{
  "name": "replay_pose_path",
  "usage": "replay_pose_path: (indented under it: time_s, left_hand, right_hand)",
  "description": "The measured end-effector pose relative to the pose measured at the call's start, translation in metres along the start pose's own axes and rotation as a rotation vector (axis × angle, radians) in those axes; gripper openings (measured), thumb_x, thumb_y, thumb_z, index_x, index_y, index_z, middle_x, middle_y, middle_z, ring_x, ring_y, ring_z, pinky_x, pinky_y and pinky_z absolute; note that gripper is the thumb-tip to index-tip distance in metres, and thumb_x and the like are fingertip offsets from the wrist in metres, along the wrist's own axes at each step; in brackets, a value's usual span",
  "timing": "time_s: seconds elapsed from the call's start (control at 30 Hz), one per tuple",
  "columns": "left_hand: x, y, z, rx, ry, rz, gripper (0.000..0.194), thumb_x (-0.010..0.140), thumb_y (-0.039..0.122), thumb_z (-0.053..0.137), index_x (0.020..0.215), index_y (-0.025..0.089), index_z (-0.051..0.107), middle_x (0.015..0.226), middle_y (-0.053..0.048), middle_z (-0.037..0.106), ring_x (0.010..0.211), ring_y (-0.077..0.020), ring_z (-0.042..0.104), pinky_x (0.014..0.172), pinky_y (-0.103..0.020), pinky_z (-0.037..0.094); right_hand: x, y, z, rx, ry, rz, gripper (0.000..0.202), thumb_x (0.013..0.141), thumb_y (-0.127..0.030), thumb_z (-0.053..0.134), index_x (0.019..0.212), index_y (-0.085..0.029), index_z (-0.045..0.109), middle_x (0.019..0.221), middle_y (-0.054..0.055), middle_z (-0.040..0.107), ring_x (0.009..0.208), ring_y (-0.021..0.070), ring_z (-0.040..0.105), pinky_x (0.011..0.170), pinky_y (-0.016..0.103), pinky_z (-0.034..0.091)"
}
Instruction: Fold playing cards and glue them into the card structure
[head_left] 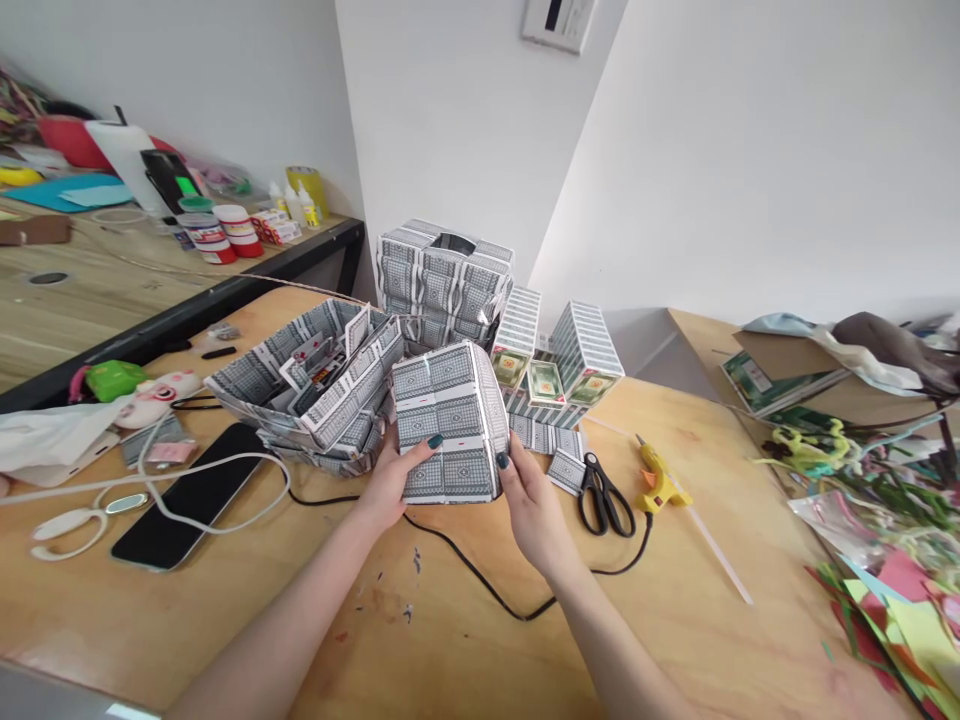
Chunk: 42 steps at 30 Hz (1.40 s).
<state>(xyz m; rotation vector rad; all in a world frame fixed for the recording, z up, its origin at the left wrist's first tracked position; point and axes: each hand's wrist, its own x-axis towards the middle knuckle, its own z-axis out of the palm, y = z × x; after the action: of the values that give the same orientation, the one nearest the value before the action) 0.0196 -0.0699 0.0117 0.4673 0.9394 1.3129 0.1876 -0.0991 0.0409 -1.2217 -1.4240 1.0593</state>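
Both my hands grip a box made of playing cards, its patterned card backs facing me. My left hand holds its left side, thumb on the front face. On the right edge, my right hand has its fingers closed against the side. To the left sits an open basket made of cards, with loose cards inside. Behind stands a larger card box with an oval hole in its top. Loose or joined cards lie just right of my right hand.
Black scissors and a yellow glue gun lie on the right; its black cord crosses in front. Stacked card packs stand behind. A phone and white cable lie left. Paper scraps fill the far right.
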Motion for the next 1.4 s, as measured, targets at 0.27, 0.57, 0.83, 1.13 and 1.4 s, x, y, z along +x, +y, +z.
replay_pose_path:
  time_s: [0.27, 0.57, 0.83, 1.13, 1.4]
  left_hand:
    - [-0.002, 0.002, 0.001, -0.018, 0.011, 0.041, 0.069, 0.059, 0.015, 0.072, 0.121, 0.026, 0.045, 0.103, -0.005, 0.065, 0.095, -0.0225, 0.061, 0.086, -0.033, 0.047]
    - [0.0, -0.003, -0.001, -0.034, 0.018, 0.065, 0.061, 0.062, 0.016, 0.07, 0.119, 0.025, 0.047, 0.102, -0.005, 0.066, 0.096, -0.0227, 0.06, 0.085, -0.035, 0.048]
    - [-0.001, -0.003, 0.002, -0.071, 0.034, 0.05, 0.054, 0.064, 0.016, 0.068, 0.115, 0.022, 0.05, 0.101, -0.005, 0.066, 0.095, -0.0227, 0.061, 0.085, -0.036, 0.048]
    - [-0.005, -0.004, 0.006, -0.084, 0.039, 0.048, 0.059, 0.063, 0.016, 0.068, 0.118, 0.023, 0.047, 0.102, -0.004, 0.065, 0.094, -0.0222, 0.061, 0.084, -0.036, 0.049]
    - [-0.007, -0.006, 0.007, -0.083, 0.034, 0.029, 0.056, 0.064, 0.019, 0.067, 0.116, 0.022, 0.048, 0.101, -0.004, 0.066, 0.091, -0.0218, 0.062, 0.083, -0.037, 0.049]
  right_hand:
    - [-0.01, 0.0, 0.005, -0.072, 0.07, 0.01, 0.051, 0.084, -0.041, 0.045, 0.13, -0.021, 0.039, 0.135, 0.007, 0.039, 0.125, 0.0238, 0.031, 0.103, 0.041, 0.023]
    - [-0.011, -0.001, 0.015, 0.13, 0.183, -0.039, 0.015, 0.082, -0.032, 0.051, 0.094, -0.024, 0.049, 0.079, 0.0, 0.053, 0.069, 0.0129, 0.048, 0.063, 0.025, 0.04]
    - [-0.016, -0.008, 0.018, 0.264, 0.132, -0.076, 0.011, 0.079, -0.03, 0.054, 0.085, -0.021, 0.058, 0.112, 0.008, 0.054, 0.103, 0.0208, 0.051, 0.087, 0.034, 0.039]
    - [-0.017, 0.002, 0.025, 0.095, 0.191, -0.237, 0.02, 0.07, -0.02, 0.064, 0.089, -0.019, 0.056, 0.118, 0.012, 0.051, 0.111, 0.0245, 0.047, 0.093, 0.041, 0.037]
    - [-0.016, 0.004, 0.025, 0.023, 0.236, -0.307, 0.012, 0.074, -0.019, 0.059, 0.085, -0.017, 0.057, 0.112, 0.013, 0.055, 0.105, 0.0231, 0.053, 0.088, 0.039, 0.042]
